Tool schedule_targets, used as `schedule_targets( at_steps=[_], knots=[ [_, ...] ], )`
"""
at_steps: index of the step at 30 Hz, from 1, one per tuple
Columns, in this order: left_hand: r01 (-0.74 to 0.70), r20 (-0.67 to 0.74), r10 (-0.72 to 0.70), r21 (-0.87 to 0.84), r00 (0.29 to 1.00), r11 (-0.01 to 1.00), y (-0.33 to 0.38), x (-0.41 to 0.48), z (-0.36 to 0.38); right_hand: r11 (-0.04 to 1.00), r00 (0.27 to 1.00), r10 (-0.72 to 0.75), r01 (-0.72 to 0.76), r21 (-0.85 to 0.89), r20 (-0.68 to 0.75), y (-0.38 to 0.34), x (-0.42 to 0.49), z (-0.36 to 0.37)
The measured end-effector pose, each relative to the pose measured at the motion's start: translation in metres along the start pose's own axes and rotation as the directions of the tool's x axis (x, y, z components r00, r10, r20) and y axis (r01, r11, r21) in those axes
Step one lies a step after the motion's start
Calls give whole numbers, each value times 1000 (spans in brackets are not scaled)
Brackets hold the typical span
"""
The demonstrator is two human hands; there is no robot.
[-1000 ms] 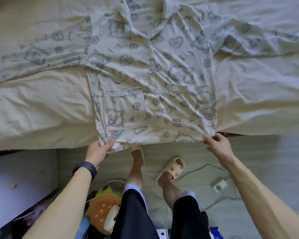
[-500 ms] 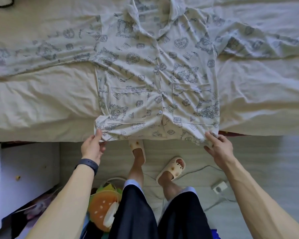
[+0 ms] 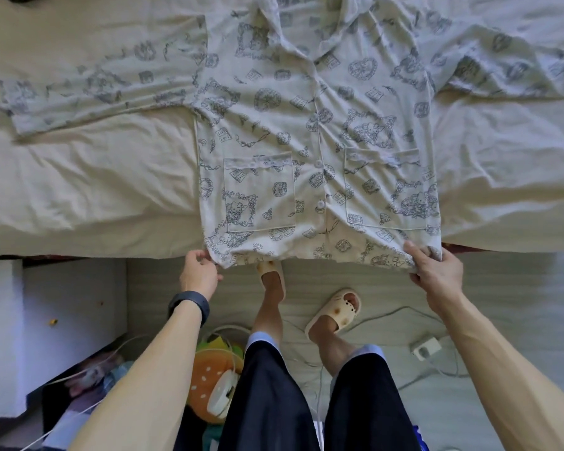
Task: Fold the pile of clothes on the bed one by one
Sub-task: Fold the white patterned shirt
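Sliding outward since a second ago, the left hand (image 3: 199, 271) has reached the hem's very corner and pinches it with curled fingers. The right hand (image 3: 437, 271) grips the opposite corner, thumb on top of the cloth. Beyond both hands the pyjama shirt (image 3: 306, 125) lies front up and buttoned on the bed (image 3: 95, 190), sleeves stretched out to either side. Its hem hangs over the bed's edge between the hands.

The pajama shirt (image 3: 306, 125), pale with a grey-blue cartoon print, is lying front side up and buttoned on the bed (image 3: 95, 190), its collar pointing toward the far side. Both sleeves are spreading out flat sideways. Two lace-trimmed pockets are showing, and the hem is overhanging the near edge.
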State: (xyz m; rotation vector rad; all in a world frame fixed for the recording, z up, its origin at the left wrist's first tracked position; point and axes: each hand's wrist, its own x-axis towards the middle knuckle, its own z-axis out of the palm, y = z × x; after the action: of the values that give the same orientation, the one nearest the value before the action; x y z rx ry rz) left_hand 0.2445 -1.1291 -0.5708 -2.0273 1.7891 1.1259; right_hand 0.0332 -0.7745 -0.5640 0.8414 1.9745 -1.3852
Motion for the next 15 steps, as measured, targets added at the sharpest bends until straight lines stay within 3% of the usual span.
schedule_targets(
  at_steps=[2, 6, 13, 15],
  knots=[
    [21, 41, -22, 28, 999, 999, 0, 5, 2, 1000, 1000, -8, 8, -9, -2, -1, -4, -2],
    [-77, 145, 59, 116, 988, 990, -6, 8, -1, 999, 1000, 17, -17, 46, 14, 3, -9, -7],
    [-157, 198, 115, 212, 973, 965, 1, 17, 7, 989, 985, -105, 89, -120, -138, 9, -11, -16],
    [-157, 202, 110, 232, 973, 960, 5, 23, 16, 984, 985, -121, 103, -146, -125, 12, -7, -12]
  ],
)
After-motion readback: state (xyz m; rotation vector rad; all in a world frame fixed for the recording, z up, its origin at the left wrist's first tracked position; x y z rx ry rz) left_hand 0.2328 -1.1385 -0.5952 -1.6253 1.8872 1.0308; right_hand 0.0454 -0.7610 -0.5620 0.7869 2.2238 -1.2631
